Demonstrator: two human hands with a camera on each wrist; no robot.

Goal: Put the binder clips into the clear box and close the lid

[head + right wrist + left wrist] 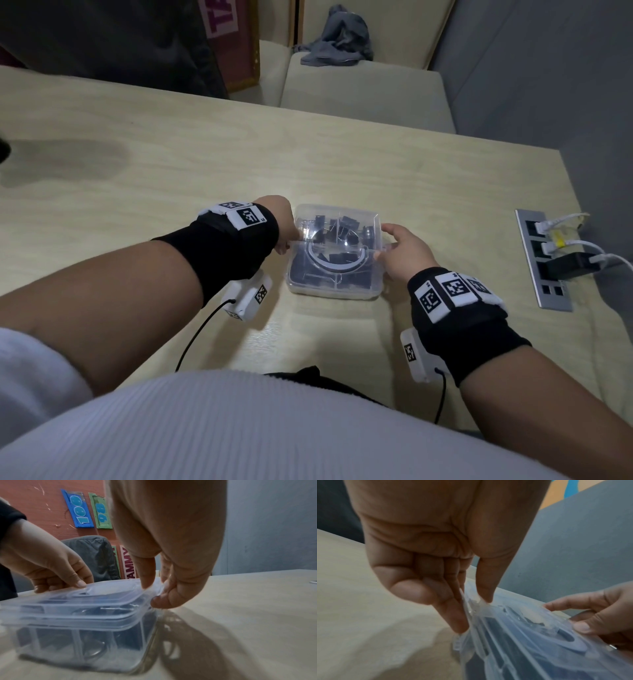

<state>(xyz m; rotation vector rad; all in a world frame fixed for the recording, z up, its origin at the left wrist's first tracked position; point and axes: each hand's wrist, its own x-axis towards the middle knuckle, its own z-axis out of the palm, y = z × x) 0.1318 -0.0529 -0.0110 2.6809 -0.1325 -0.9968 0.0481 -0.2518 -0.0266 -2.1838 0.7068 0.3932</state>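
Note:
The clear box stands on the table in front of me, with several black binder clips inside its compartments. Its clear lid lies tilted over the box, and a narrow gap shows under the lid above the box wall. My left hand pinches the lid's left edge between thumb and fingers. My right hand pinches the right edge, thumb on top and fingers below. From each wrist view I can see the other hand: the right hand and the left hand.
A metal socket panel with plugs and white cables is set into the table at the right. Beyond the table's far edge is a cushioned bench with a grey cloth. A dark patch marks the tabletop at the left.

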